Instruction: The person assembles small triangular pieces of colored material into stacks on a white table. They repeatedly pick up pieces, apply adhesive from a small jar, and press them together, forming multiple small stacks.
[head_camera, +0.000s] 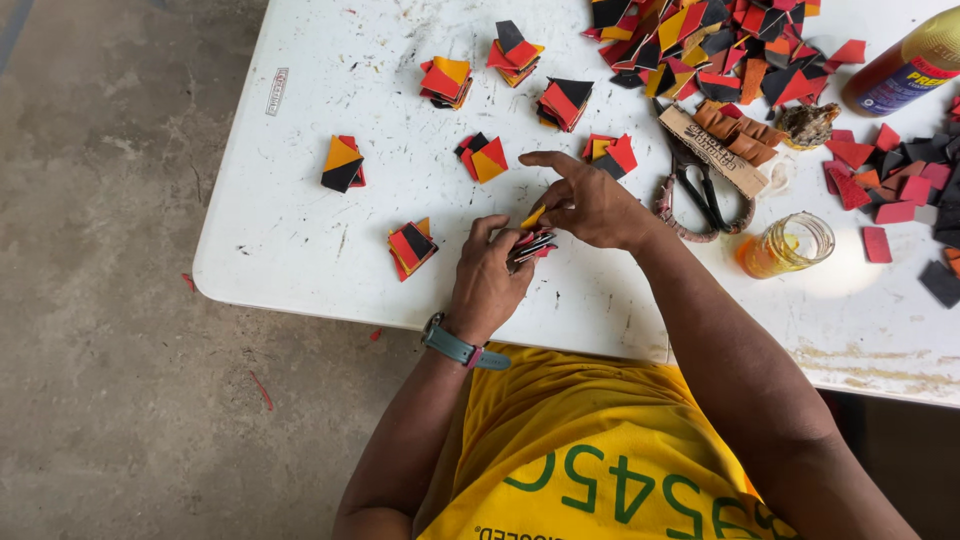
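floor: grey concrete | table: white, scuffed | light: daylight

surface: white table, scuffed, on concrete floor | small stacks of red/orange/black squares spread across it | big loose pile at far edge | scissors | glass jar | spray can

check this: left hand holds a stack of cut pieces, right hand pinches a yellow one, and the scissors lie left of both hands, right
Not quite. The head view shows the scissors to the right of both hands. The rest stands: left hand holds the stack, right hand pinches a yellow piece.
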